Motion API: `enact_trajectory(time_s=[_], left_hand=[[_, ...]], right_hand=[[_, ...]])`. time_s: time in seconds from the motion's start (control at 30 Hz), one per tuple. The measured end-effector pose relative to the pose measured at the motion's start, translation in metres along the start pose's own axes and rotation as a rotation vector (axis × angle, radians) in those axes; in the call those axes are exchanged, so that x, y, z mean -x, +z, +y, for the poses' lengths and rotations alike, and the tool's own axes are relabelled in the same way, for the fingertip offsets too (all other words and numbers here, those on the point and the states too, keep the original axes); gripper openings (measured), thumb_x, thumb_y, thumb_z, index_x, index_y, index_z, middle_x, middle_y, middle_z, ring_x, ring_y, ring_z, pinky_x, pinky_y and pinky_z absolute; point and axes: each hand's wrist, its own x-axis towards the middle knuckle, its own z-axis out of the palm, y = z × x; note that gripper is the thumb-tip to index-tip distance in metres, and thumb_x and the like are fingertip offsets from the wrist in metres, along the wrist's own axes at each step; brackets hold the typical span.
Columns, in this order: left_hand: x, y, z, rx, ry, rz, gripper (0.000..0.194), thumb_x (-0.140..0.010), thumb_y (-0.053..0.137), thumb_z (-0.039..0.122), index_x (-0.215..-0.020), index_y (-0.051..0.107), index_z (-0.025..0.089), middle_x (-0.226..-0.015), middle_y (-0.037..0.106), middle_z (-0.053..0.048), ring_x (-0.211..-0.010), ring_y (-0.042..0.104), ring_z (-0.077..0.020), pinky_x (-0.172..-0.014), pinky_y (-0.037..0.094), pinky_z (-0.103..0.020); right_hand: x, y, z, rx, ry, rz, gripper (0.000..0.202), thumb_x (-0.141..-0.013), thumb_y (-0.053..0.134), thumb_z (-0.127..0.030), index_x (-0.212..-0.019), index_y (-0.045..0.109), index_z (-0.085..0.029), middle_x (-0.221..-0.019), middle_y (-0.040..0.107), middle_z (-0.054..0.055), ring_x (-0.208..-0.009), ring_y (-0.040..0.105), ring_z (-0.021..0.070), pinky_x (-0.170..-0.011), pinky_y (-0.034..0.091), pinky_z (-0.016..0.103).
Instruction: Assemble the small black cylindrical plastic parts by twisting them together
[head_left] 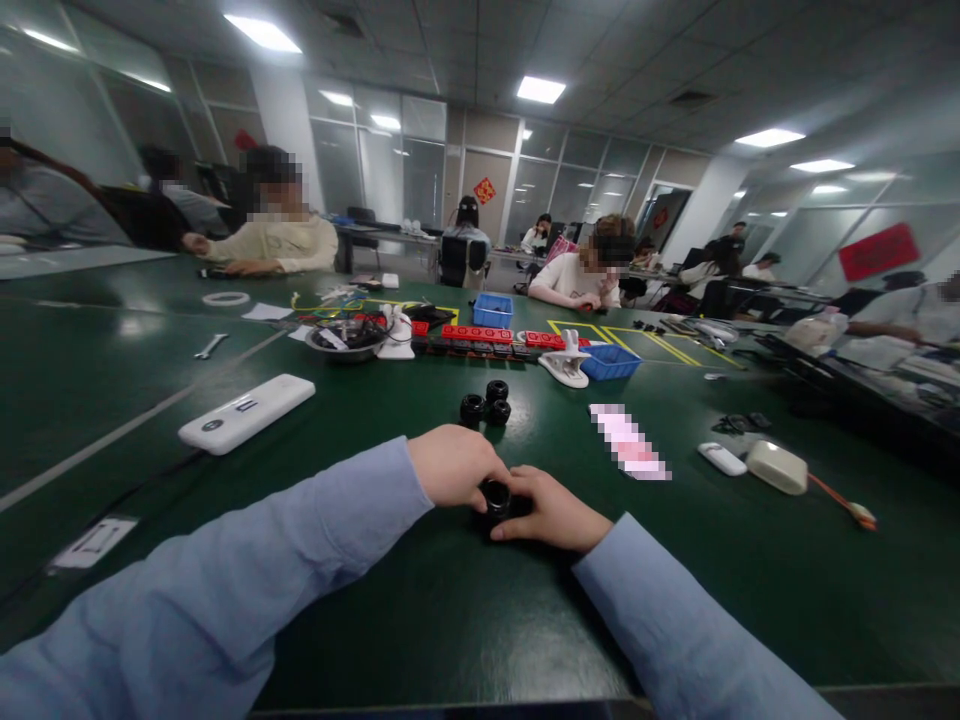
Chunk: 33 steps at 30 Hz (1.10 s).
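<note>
Near the middle of the green table, a small black round part (496, 497) sits between my two hands. My left hand (459, 465) reaches it from the left and above, with thumb and fingers closed on its side. From the right, my right hand (553, 512) wraps its thumb and fingers around the same part. Just beyond my hands stands a little cluster of similar black round parts (496, 392). The underside of the held part is hidden.
On the green table (405, 620), a white power bank (251, 412) lies left, a metal bowl (345, 342) and white clamps behind. Blue bins (609, 362) and red blocks (477, 334) stand further back. Right are a pixelated phone-like object (628, 442) and a beige case (778, 467). People sit beyond.
</note>
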Motion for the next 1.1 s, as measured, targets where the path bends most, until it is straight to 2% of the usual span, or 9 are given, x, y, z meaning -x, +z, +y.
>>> enact_trajectory(time_s=[0.23, 0.43, 0.57, 0.8, 0.97, 1.1], left_hand=[[0.001, -0.003, 0.008, -0.047, -0.059, -0.004, 0.030, -0.074, 0.065, 0.035, -0.104, 0.064, 0.029, -0.091, 0.069, -0.001, -0.088, 0.063, -0.0213, -0.068, 0.044, -0.025], [-0.002, -0.001, 0.016, -0.064, -0.171, 0.019, 0.031, -0.071, 0.065, 0.043, -0.087, 0.069, 0.017, -0.077, 0.068, -0.007, -0.077, 0.064, -0.0240, -0.061, 0.045, -0.027], [-0.004, 0.004, 0.022, -0.086, -0.220, 0.030, 0.032, -0.073, 0.064, 0.042, -0.082, 0.069, 0.012, -0.075, 0.067, -0.010, -0.075, 0.064, -0.0259, -0.062, 0.046, -0.029], [-0.009, 0.005, 0.032, -0.045, -0.325, 0.063, 0.028, -0.074, 0.064, 0.039, -0.077, 0.068, 0.012, -0.070, 0.065, -0.009, -0.073, 0.064, -0.0237, -0.063, 0.046, -0.027], [-0.011, 0.006, 0.032, -0.033, -0.392, 0.085, 0.038, -0.076, 0.059, 0.048, -0.076, 0.068, 0.011, -0.070, 0.064, -0.010, -0.074, 0.064, -0.0234, -0.062, 0.046, -0.026], [-0.011, 0.011, 0.029, -0.052, -0.405, 0.131, 0.051, -0.077, 0.049, 0.058, -0.075, 0.068, 0.010, -0.071, 0.065, -0.012, -0.073, 0.064, -0.0244, -0.060, 0.047, -0.028]], right_hand=[[-0.001, -0.001, -0.002, 0.027, -0.001, -0.001, 0.039, -0.066, 0.072, -0.042, -0.098, 0.067, -0.022, -0.087, 0.058, 0.003, -0.083, 0.053, 0.0196, -0.074, 0.040, 0.029], [-0.002, 0.001, 0.002, 0.026, -0.010, 0.015, 0.035, -0.065, 0.073, -0.044, -0.090, 0.068, -0.021, -0.085, 0.058, 0.003, -0.081, 0.053, 0.0195, -0.072, 0.040, 0.028], [-0.002, 0.001, 0.000, 0.011, 0.001, 0.034, 0.034, -0.064, 0.074, -0.043, -0.088, 0.067, -0.019, -0.082, 0.059, 0.003, -0.079, 0.054, 0.0197, -0.070, 0.040, 0.028], [-0.004, 0.002, -0.002, 0.020, 0.034, 0.088, 0.030, -0.063, 0.075, -0.039, -0.078, 0.065, -0.015, -0.076, 0.059, 0.002, -0.073, 0.053, 0.0179, -0.064, 0.039, 0.026], [-0.004, 0.002, -0.002, 0.036, 0.025, 0.085, 0.029, -0.065, 0.073, -0.039, -0.081, 0.065, -0.016, -0.076, 0.060, 0.002, -0.074, 0.053, 0.0181, -0.065, 0.038, 0.026], [-0.004, 0.002, -0.002, 0.040, 0.023, 0.078, 0.027, -0.067, 0.072, -0.040, -0.077, 0.064, -0.016, -0.075, 0.060, 0.002, -0.073, 0.053, 0.0177, -0.065, 0.038, 0.026]])
